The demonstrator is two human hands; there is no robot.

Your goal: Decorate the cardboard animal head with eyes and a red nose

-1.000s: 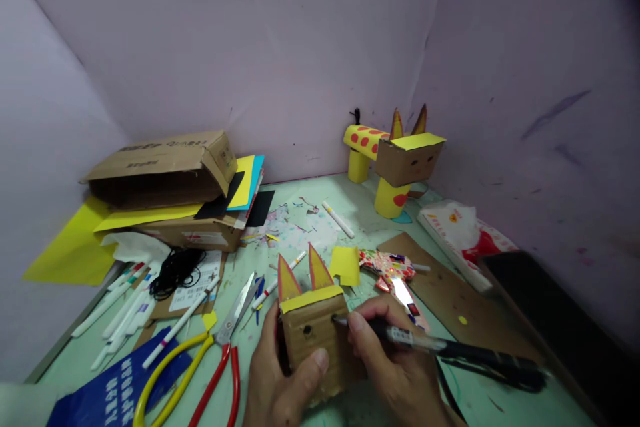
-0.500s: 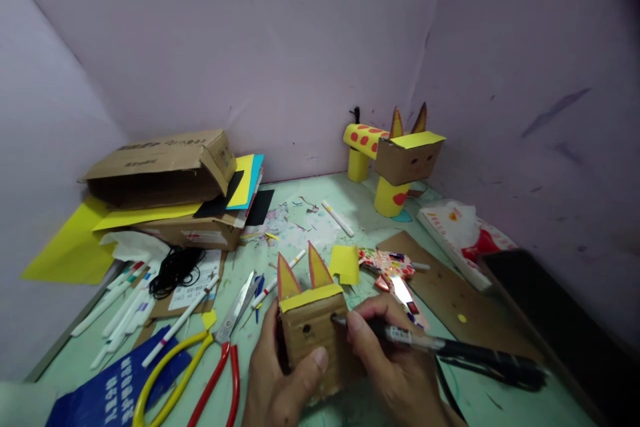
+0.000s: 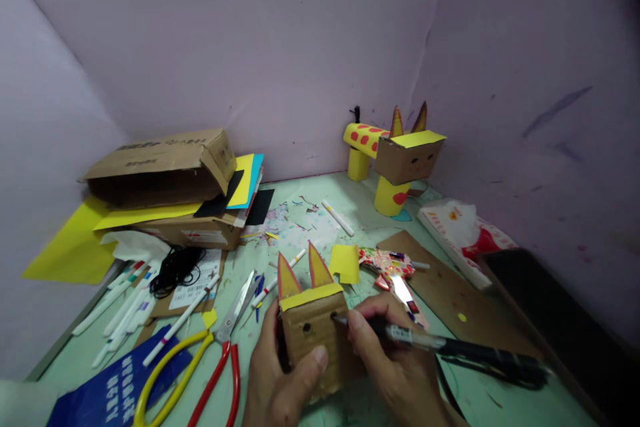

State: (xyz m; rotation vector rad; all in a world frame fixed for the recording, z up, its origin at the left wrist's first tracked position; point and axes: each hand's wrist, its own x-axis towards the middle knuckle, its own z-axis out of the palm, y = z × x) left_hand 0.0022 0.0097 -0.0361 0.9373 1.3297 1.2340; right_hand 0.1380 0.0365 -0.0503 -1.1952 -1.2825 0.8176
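My left hand [image 3: 287,373] grips a small cardboard box head [image 3: 320,350] from its left side, thumb across the front. Two pointed yellow ears edged in red and a yellow paper strip [image 3: 311,296] top the box. Between the fingers of my right hand [image 3: 395,360] is a black pen [image 3: 465,350], its tip touching a dark dot on the upper right of the box front. A second dark dot lies to the left of it. Scissors [image 3: 227,340] with one yellow and one red handle lie open just left of my left hand.
A yellow, red-spotted cardboard animal [image 3: 407,160] stands at the back right. Cardboard boxes [image 3: 160,167] and coloured paper are stacked at left, near black cord [image 3: 177,270] and several markers [image 3: 123,307]. A dark flat object [image 3: 555,320] lies at right beside a cardboard sheet [image 3: 450,300].
Almost nothing has moved. Both hands keep their hold, and the pen tip stays at the same dot, which looks slightly darker now.
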